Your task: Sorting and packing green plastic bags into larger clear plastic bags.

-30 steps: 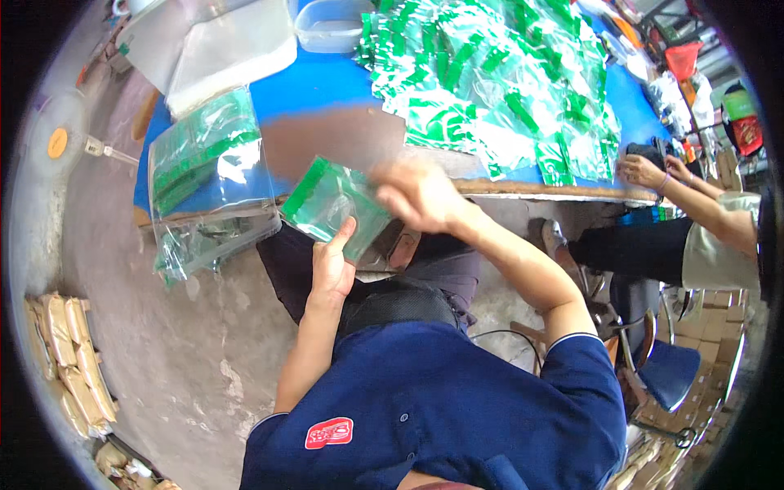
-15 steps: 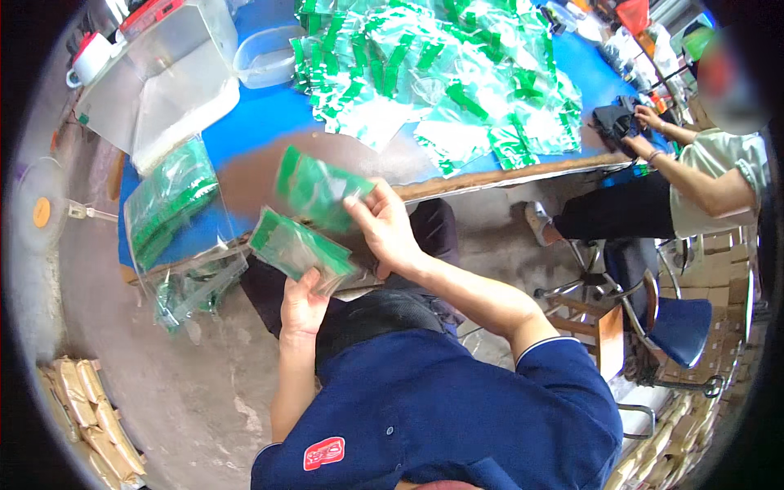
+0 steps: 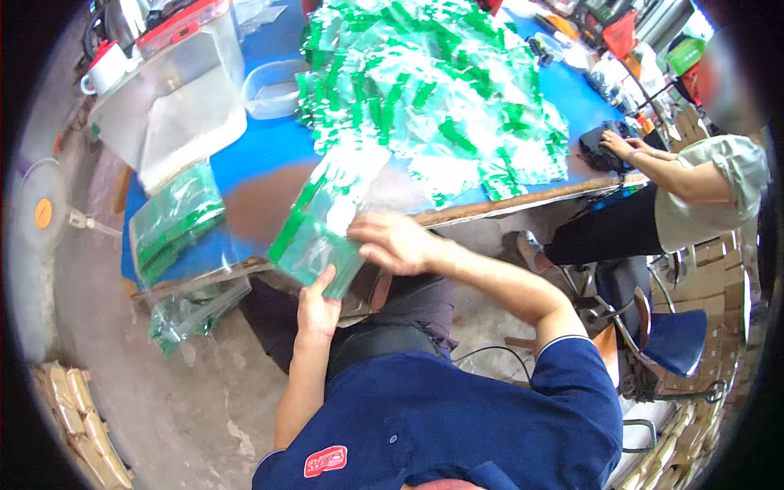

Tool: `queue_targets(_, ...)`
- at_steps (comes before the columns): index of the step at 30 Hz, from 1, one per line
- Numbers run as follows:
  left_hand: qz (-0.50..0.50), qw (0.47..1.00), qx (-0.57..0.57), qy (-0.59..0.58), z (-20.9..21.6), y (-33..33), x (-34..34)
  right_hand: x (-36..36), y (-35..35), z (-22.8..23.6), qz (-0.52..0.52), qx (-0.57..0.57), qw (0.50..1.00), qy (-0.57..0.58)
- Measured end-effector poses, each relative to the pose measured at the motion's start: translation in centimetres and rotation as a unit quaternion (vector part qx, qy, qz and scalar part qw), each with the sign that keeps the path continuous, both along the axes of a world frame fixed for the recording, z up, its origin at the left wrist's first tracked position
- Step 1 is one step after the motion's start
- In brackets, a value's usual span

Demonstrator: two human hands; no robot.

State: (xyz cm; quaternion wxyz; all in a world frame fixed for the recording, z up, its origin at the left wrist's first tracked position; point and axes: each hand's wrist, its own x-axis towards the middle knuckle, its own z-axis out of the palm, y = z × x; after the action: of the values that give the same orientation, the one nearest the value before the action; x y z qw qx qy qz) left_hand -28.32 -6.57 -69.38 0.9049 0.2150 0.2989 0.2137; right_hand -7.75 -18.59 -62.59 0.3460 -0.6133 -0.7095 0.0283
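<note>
A stack of clear plastic bags with green bands (image 3: 314, 249) is held in front of me, above the table's near edge. My left hand (image 3: 317, 310) is closed on its lower end, with the thumb lying on top. My right hand (image 3: 396, 243) is at the stack's right edge, palm down, its fingers stretched out and the tips touching or very near the bags. No separate bag shows in it. Beyond my hands spreads a large heap of similar green-and-clear bags (image 3: 433, 90) on the blue table.
Left on the table lie a bundle of green bags (image 3: 175, 216), a translucent bin (image 3: 188, 114) and a clear tub (image 3: 273, 90). Clear plastic (image 3: 196, 310) hangs off the edge. A fan (image 3: 45, 214) stands at left. At right, a person (image 3: 694, 188) handles a black item (image 3: 604, 149) beside a blue chair (image 3: 674, 343).
The separate bundle in my right hand has left it; one stack now shows in my left hand. My right hand has come down to its edge. The view has shifted slightly.
</note>
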Motion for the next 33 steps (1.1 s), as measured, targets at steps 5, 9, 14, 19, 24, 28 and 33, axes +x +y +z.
queue_targets(5, -0.006, 0.995, 0.092, 0.039, 1.1, 0.0, -1.3, 1.6, -1.5, 1.5, -0.356, 0.019, 0.934, 0.038)
queue_targets(9, -0.018, 0.994, 0.109, 0.011, -0.6, 1.1, -1.7, 3.8, -3.4, -0.3, -0.476, -0.155, 0.854, -0.142)
queue_targets(14, -0.069, 0.989, 0.13, 0.006, -0.2, 1.3, -2.0, -1.9, -1.3, -0.1, -0.134, -0.055, 0.989, 0.007)
queue_targets(19, -0.029, 0.991, 0.131, 0.027, -0.3, 1.0, -2.1, -0.4, 3.3, 1.3, -0.101, -0.068, 0.979, 0.164)
queue_targets(24, -0.018, 0.996, -0.016, -0.085, 0.9, 0.9, -3.2, 2.5, 6.2, -0.3, -0.137, -0.04, 0.979, -0.146)
queue_targets(28, 0.003, 0.997, -0.062, -0.043, -1.9, 0.8, -2.3, -2.4, 3.9, 0.5, -0.054, -0.091, 0.994, -0.03)
queue_targets(33, -0.035, 0.999, -0.007, -0.003, -1.2, 1.0, -2.7, 0.3, -0.8, 2.5, -0.366, -0.005, 0.931, 0.018)
